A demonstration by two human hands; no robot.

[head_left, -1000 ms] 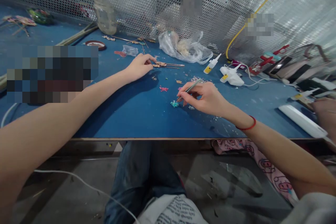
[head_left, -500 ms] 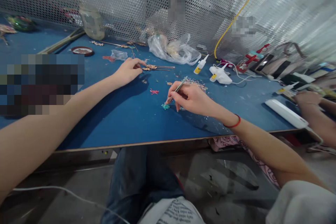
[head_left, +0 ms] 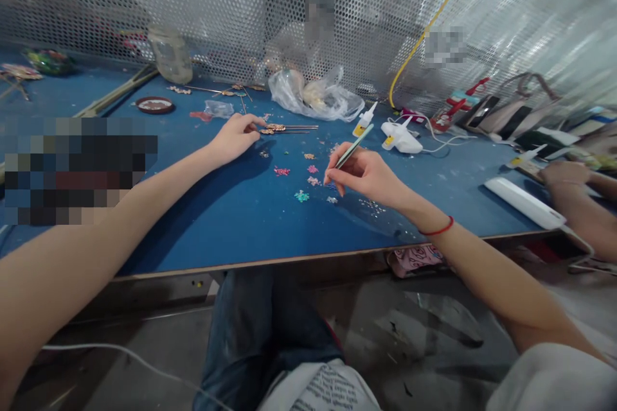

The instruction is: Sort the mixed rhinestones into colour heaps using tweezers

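Tweezers (head_left: 351, 147) sit clamped between the thumb and fingers of the right hand (head_left: 364, 173), their slim shanks angled up and away. The fingers hide the tips, so I cannot tell whether anything is gripped. The step in hand looks like sorting or picking tiny glittery craft pieces, one at a time, on the blue desk (head_left: 202, 231). A teal piece (head_left: 301, 196) lies just left of and below the right hand, not touching it, and a pink piece (head_left: 282, 171) lies further left, with more small pieces scattered near both.

Another pick would call for bringing the tips down precisely on a single piece without nudging its neighbours.

Compared with the frame half a second earlier, the right hand has lifted away from the teal piece, and the tweezers now point up more steeply.

The left hand (head_left: 235, 138) rests on the desk, its fingers loosely curled and apart from the right hand, right beside copper-coloured ornament pins (head_left: 289, 128); I cannot tell whether it touches them. Further off stand a small glue bottle (head_left: 365, 120) and a clear plastic bag (head_left: 315, 95), while a co-worker's hand (head_left: 563, 173) rests at the far right.
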